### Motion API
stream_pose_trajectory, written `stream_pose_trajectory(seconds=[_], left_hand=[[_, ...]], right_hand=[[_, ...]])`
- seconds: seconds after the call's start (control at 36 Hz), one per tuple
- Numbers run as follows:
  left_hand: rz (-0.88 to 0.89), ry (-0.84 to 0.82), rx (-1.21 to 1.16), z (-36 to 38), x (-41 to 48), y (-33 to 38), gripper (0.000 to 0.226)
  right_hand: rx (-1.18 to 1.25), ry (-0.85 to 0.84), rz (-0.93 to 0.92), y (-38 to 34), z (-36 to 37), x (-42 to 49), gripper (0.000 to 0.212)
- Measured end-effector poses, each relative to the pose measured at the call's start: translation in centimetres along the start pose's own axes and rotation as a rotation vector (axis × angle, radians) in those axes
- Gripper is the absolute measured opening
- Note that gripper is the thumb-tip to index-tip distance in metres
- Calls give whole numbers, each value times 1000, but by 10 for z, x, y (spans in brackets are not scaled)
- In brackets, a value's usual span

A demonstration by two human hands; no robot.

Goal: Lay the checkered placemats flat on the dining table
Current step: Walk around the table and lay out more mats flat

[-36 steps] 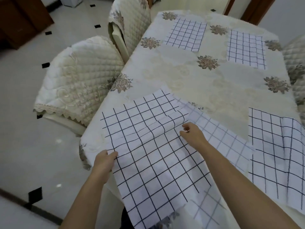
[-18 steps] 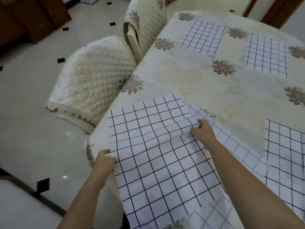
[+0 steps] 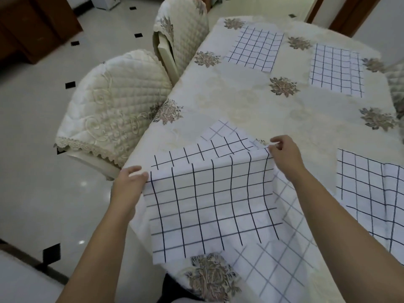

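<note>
- Since a second earlier, the top checkered placemat (image 3: 209, 204) had risen off the near-left corner of the dining table (image 3: 240, 106) into a draped fold.
- Keeping both edges level and taut would likely let it settle without creases, clear of the lower placemat (image 3: 275, 263).
- Left hand (image 3: 130, 182) pinched its left edge, forearm angled in.
- Right hand (image 3: 284, 157) pinched its right edge, wrist raised.

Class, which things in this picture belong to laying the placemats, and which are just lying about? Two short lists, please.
Job: held placemat, gripped by left hand and right hand; placemat beneath it; far-left placemat; far-right placemat; right-side placemat; dining table.
Lying about: near chair; far chair; wooden cabinet.
</note>
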State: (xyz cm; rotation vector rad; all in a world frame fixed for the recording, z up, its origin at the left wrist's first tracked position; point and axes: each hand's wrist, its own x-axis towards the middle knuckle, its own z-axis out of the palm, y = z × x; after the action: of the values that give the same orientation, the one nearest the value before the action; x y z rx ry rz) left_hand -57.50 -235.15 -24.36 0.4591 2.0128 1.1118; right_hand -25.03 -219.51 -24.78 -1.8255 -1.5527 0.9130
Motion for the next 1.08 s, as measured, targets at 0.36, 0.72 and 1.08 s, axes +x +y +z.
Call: stream_pose_trajectory(seconds=[0.36, 0.72, 1.08], left_hand=[[359, -83, -189, 27, -5, 117, 19], [528, -99, -262, 22, -31, 124, 30], [50, -63, 41, 25, -29, -67, 33]], right_hand=[[292, 287, -45, -72, -49, 24, 26], [480, 446, -138, -75, -70, -8, 24], [220, 275, 188, 65, -1, -97, 19]])
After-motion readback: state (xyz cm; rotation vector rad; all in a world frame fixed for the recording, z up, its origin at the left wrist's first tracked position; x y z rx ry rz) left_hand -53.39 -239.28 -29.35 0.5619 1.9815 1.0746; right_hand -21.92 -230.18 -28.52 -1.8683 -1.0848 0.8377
